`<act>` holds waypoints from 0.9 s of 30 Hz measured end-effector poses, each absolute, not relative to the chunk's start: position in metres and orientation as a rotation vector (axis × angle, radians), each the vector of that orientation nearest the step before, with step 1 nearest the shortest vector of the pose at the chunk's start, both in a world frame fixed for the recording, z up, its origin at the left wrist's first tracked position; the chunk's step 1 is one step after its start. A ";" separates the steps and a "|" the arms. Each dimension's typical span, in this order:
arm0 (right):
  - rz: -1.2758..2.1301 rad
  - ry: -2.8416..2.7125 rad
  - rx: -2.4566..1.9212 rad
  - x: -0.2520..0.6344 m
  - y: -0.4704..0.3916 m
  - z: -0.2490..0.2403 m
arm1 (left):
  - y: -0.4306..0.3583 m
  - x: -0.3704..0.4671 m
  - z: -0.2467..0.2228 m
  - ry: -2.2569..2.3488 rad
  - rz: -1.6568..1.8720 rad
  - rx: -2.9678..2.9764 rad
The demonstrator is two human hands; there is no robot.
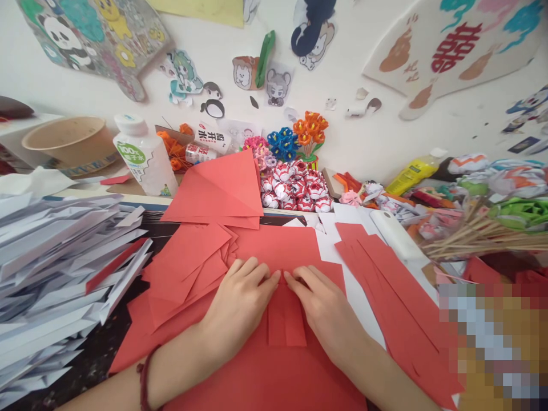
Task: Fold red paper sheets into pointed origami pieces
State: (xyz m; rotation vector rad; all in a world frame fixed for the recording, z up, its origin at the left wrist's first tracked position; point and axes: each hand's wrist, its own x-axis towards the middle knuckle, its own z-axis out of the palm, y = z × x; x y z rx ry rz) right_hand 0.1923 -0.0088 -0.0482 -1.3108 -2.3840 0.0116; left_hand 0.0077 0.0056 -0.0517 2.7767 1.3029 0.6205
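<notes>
A small folded red paper piece (286,322) lies upright in the middle, on top of larger red sheets (257,377). At its upper end my left hand (244,291) pinches the left side, thumb and fingers pressed together. My right hand (321,302) pinches the right side at the same height, and the two thumbs nearly meet. The piece narrows to a point between the fingertips, and its upper edges are partly covered by them. Overlapping red paper pieces (188,268) lie left of my left hand. Long red strips (385,297) rest to the right of my right hand.
Folded white papers (55,274) are heaped at the left. Behind the sheets stand a white bottle (143,157), red-and-white paper flowers (297,185) and a yellow bottle (413,174). Wooden sticks (471,237) lie at the right. The lower right corner is pixelated.
</notes>
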 end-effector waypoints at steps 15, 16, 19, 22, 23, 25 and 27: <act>0.031 -2.409 -1.333 0.191 -0.009 -0.046 | 0.005 0.007 -0.045 1.223 0.502 2.986; 0.023 -2.405 -1.333 0.191 -0.010 -0.046 | 0.005 0.007 -0.044 1.212 0.482 3.004; -0.039 -2.410 -1.327 0.191 -0.010 -0.047 | 0.005 0.007 -0.042 1.189 0.433 3.075; -0.135 -2.438 -1.316 0.191 -0.010 -0.048 | 0.005 0.007 -0.043 1.178 0.401 3.151; -0.156 -2.447 -1.314 0.191 -0.010 -0.048 | 0.005 0.007 -0.043 1.172 0.396 3.170; -0.174 -2.465 -1.301 0.191 -0.010 -0.048 | 0.005 0.006 -0.044 1.166 0.396 3.188; -0.193 -2.478 -1.285 0.191 -0.010 -0.048 | 0.004 0.006 -0.045 1.167 0.390 3.191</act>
